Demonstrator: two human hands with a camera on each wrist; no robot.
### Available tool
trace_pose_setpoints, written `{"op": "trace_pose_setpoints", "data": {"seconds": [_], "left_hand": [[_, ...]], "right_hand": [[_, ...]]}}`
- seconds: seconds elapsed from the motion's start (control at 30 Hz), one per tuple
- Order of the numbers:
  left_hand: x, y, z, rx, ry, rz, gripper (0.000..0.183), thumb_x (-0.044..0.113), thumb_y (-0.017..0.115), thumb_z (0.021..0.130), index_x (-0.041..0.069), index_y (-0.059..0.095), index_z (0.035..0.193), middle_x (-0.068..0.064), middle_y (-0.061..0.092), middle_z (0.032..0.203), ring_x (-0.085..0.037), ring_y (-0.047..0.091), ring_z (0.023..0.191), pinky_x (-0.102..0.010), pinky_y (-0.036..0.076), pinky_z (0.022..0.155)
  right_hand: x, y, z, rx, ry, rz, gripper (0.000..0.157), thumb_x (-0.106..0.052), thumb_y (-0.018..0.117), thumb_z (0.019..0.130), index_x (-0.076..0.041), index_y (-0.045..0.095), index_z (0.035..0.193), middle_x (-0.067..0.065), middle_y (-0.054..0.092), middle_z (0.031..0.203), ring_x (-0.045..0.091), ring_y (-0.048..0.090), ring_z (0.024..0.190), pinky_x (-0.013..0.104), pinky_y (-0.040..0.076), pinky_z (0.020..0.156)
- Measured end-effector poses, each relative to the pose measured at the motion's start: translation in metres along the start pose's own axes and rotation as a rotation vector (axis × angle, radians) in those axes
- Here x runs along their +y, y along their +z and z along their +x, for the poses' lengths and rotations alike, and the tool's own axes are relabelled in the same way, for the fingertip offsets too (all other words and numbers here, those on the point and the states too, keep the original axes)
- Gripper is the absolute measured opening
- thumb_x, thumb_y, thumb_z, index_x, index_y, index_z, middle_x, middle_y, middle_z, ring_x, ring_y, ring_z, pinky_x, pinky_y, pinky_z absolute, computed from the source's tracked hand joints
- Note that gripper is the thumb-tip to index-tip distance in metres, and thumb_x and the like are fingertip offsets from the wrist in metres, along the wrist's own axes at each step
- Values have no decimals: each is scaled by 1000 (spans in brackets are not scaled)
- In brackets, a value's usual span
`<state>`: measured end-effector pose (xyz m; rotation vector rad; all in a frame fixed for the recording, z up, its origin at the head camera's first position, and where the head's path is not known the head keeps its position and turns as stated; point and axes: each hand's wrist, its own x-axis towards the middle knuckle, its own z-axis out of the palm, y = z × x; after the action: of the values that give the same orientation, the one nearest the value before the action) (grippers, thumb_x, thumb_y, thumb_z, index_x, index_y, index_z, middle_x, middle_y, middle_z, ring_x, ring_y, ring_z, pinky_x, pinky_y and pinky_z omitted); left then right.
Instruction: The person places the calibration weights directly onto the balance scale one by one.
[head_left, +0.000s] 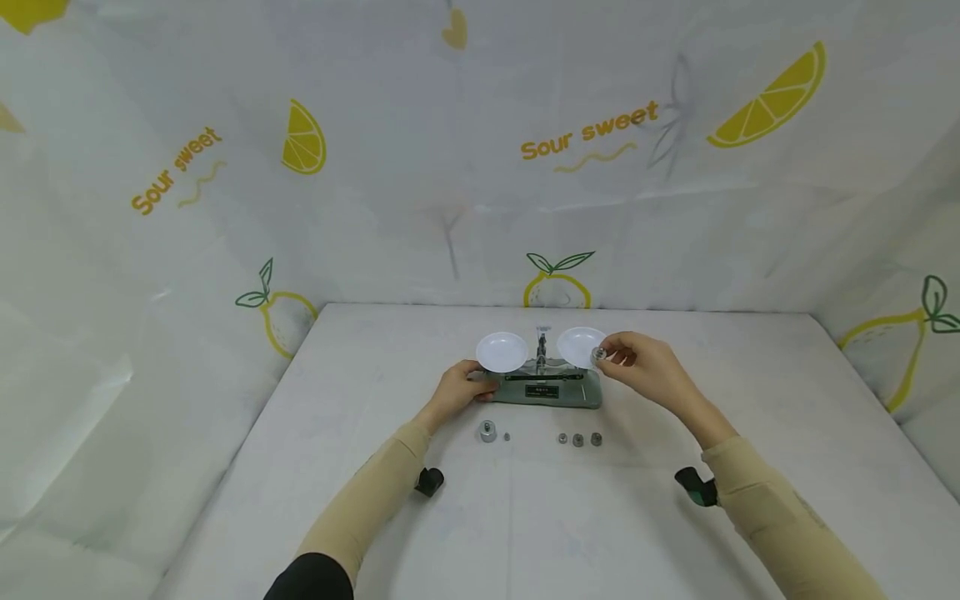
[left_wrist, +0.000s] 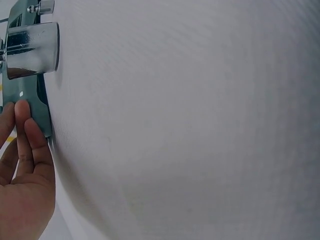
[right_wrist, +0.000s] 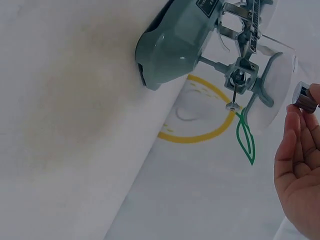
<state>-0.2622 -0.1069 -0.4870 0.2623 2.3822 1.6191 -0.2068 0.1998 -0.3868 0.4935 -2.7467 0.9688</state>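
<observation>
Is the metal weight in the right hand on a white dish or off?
Off: the right-wrist view shows the metal weight pinched by the right hand, with a gap to the nearest white dish.

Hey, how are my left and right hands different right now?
Your left hand grips the left end of the green balance base, while your right hand pinches a metal weight. The left hand is down at base height; the right hand is raised beside the right pan. Both hands are bare, and both arms wear beige sleeves.
</observation>
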Motion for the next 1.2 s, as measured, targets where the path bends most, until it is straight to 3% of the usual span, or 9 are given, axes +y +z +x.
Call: {"op": "trace_pose_setpoints", "data": {"seconds": [0.53, 1.2], "left_hand": [[2, 0, 1, 6, -14, 22, 41, 18, 69, 84, 1, 57, 120, -17, 53, 124, -3, 64, 69, -21, 54, 72], [2, 1, 2, 5, -41, 39, 44, 18, 69, 84, 1, 56, 122, -16, 54, 123, -3, 63, 68, -20, 53, 71]], "right_hand": [[-1, 15, 39, -27, 34, 15, 27, -22, 65, 85, -4, 66, 105, 13, 68, 102, 26, 60, 92, 37, 48, 74], [3, 23, 46, -81, 50, -29, 27, -19, 64, 86, 0, 66, 106, 15, 68, 97, 29, 60, 91, 43, 50, 78]]}}
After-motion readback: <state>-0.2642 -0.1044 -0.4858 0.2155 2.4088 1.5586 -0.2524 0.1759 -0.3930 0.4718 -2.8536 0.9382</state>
